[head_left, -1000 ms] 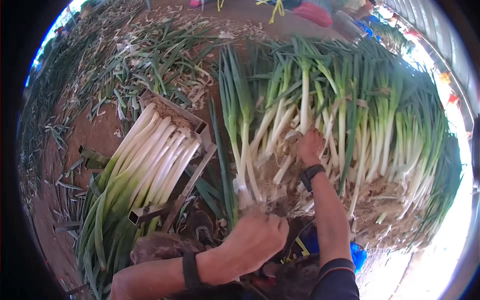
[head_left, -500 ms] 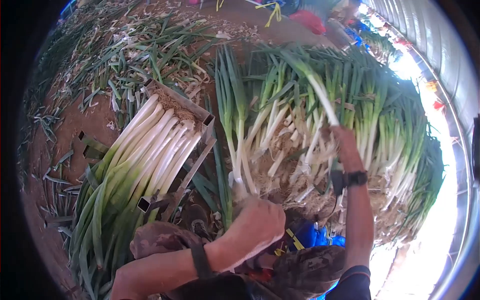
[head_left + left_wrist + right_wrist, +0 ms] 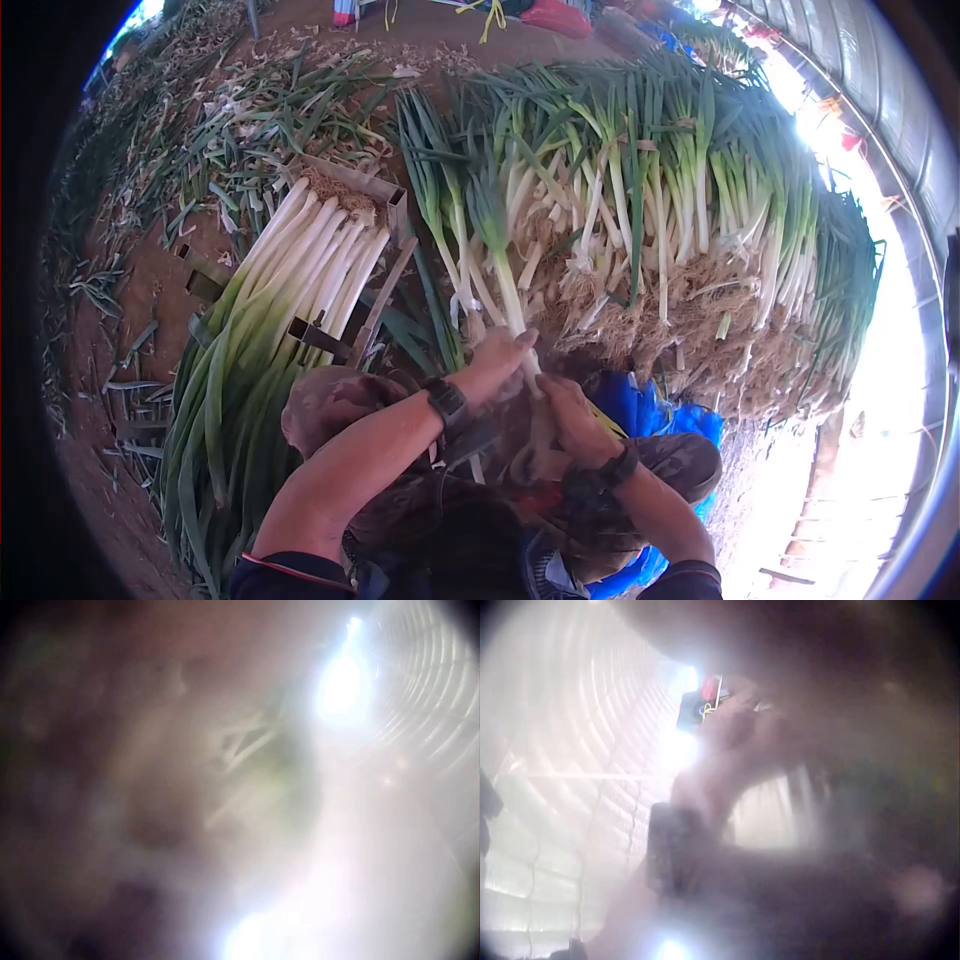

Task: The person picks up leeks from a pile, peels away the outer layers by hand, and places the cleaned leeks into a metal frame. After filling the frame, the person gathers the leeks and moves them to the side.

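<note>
In the head view my left hand (image 3: pixel 497 362) grips the white shank of a long green onion (image 3: pixel 508 285) whose green leaves point away from me. Just below it, my right hand (image 3: pixel 572 418) pinches the same stalk near its lower end, over my lap. Left of the hands, a bundle of peeled green onions (image 3: pixel 315 255) lies in a metal frame (image 3: pixel 395 208), roots against its far end plate and leaves hanging toward me. To the right spreads a heap of unpeeled green onions (image 3: pixel 690 200) with dirty roots. Both wrist views are hazy and blurred.
Cut leaves and peelings (image 3: pixel 270 120) litter the ground at the back left. A blue plastic sheet (image 3: pixel 690 420) lies by my right knee (image 3: pixel 685 465). A red bag (image 3: pixel 555 18) is at the far back. The ribbed plastic wall (image 3: pixel 850 90) curves along the right side.
My right hand took a green onion from the heap, carried it right, then back toward my lap. My left hand, earlier a fist above the lap, has moved forward and now holds its shank.
</note>
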The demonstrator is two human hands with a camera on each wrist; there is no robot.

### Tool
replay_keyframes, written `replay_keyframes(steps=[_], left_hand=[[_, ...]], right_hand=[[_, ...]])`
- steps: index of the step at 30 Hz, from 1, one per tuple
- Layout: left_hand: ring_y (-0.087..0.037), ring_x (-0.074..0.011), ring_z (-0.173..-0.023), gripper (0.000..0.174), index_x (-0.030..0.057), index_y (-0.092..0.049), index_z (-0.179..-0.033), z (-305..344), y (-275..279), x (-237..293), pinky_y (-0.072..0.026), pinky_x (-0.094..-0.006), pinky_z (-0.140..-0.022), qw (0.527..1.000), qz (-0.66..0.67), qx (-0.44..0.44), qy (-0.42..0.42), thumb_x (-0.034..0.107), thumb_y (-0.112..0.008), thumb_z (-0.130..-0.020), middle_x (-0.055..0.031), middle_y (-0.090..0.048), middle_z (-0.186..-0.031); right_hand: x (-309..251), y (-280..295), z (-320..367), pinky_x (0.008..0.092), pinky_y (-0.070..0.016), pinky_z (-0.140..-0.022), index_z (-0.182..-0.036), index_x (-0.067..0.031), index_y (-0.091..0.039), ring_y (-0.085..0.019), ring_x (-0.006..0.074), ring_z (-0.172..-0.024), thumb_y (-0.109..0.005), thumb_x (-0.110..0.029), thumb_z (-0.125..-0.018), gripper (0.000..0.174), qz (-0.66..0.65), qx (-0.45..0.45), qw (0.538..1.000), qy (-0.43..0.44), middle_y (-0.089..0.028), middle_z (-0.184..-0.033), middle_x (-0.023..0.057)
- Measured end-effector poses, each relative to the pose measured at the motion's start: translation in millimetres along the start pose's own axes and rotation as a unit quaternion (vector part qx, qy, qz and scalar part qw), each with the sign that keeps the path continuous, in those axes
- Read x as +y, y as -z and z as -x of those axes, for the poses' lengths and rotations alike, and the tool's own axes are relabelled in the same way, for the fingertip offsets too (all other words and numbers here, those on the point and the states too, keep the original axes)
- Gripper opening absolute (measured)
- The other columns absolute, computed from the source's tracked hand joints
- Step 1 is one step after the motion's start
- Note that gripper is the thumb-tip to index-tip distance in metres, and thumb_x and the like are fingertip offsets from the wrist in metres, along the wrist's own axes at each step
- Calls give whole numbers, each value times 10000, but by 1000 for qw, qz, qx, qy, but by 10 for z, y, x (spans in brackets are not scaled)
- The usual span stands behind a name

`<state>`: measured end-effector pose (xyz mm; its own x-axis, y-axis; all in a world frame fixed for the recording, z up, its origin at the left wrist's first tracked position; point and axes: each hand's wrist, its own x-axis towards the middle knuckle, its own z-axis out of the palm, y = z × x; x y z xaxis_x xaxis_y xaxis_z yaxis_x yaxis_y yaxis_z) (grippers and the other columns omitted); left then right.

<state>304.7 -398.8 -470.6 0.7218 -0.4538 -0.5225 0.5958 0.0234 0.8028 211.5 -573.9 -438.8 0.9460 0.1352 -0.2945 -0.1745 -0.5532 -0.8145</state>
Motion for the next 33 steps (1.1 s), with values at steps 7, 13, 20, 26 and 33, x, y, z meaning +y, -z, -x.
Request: replay_keyframes(steps=[7, 13, 20, 26, 33], left_hand=[[-589, -102, -631, 215, 34, -625, -1034, 28, 99, -4, -468, -254, -547, 994, 100, -5, -38, 198, -696, -913, -9, -620, -765], [-583, -109, -674, 178, 44, -652, -999, 192, 27, 368, -465, -278, -582, 995, 86, -13, -49, 198, -656, -911, -17, -605, -797], [-567, -135, -592, 145, 13, -644, -848, -20, 28, 455, -465, -284, -502, 990, 52, 76, -103, 152, -651, -890, -30, -571, -713], [-566, -176, -522, 159, -33, -518, -906, -116, 0, 637, -455, -328, -426, 973, 114, 141, -144, 66, -636, -861, -80, -561, -705], [-568, -169, -504, 164, -43, -587, -809, 59, -35, 952, -439, -317, -443, 973, 37, 173, -147, 107, -649, -832, -87, -580, -649]], right_hand=[[-386, 17, -112, 328, -470, -989, -1316, 7, -545, -589, 170, -1124, -648, -260, -959, 457, -439, -181, 853, -218, -612, -1258, 93], [-548, 122, -102, 262, -485, -834, -1240, 33, -616, -583, 73, -943, -622, -299, -989, 416, -326, -151, 931, -67, -667, -1039, 36], [-646, 96, 375, 344, -501, -649, -1116, 1, -668, -624, 145, -695, -620, -227, -982, 269, -196, -288, 917, 196, -700, -815, 51], [-1039, 860, -6, 391, -516, -668, -1035, 4, -706, -663, 302, -721, -697, -231, -894, 274, 180, -411, 891, 70, -699, -830, 153], [-417, 1372, -706, 385, -538, -719, -1060, -54, -733, -699, 254, -793, -662, -300, -873, 317, 109, -393, 902, 142, -737, -879, 117]])
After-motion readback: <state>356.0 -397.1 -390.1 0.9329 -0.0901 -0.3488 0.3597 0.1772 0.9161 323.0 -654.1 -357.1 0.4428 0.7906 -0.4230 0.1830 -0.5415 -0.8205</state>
